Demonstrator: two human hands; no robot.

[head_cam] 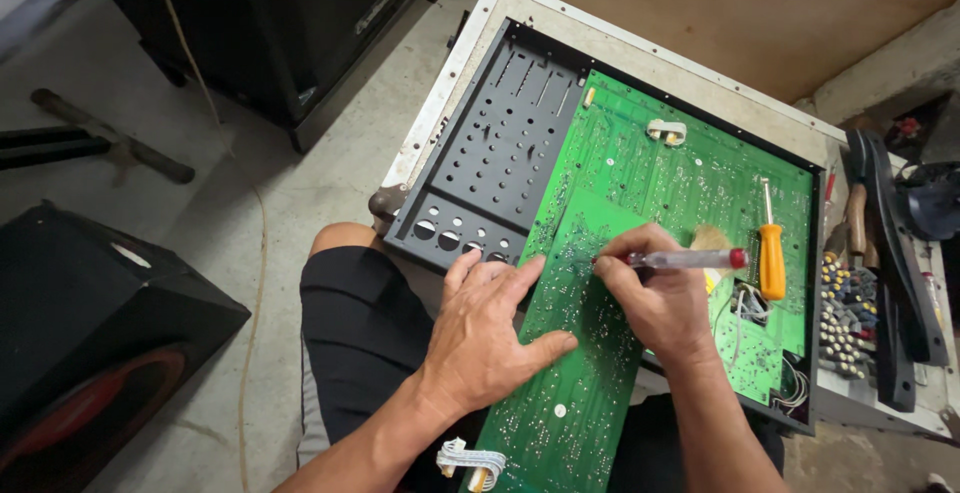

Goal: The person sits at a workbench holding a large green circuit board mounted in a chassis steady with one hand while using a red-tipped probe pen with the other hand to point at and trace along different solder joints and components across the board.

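A long narrow green circuit board (575, 373) lies tilted across my lap and over a larger green board (690, 183) inside an open metal chassis (500, 123). My left hand (490, 328) rests flat on the narrow board's left edge, fingers spread. My right hand (655, 293) grips a clear-handled tester screwdriver (690, 259) with a red end, its tip touching the narrow board near the top. An orange-handled screwdriver (771, 253) lies loose on the large board, just right of my right hand.
A white ribbon connector (472, 459) hangs at the narrow board's lower end; another white connector (667, 132) sits on the large board. Coloured knobs (848, 313) and tools lie at the chassis's right. Black speaker boxes (90, 343) stand on the concrete floor to the left.
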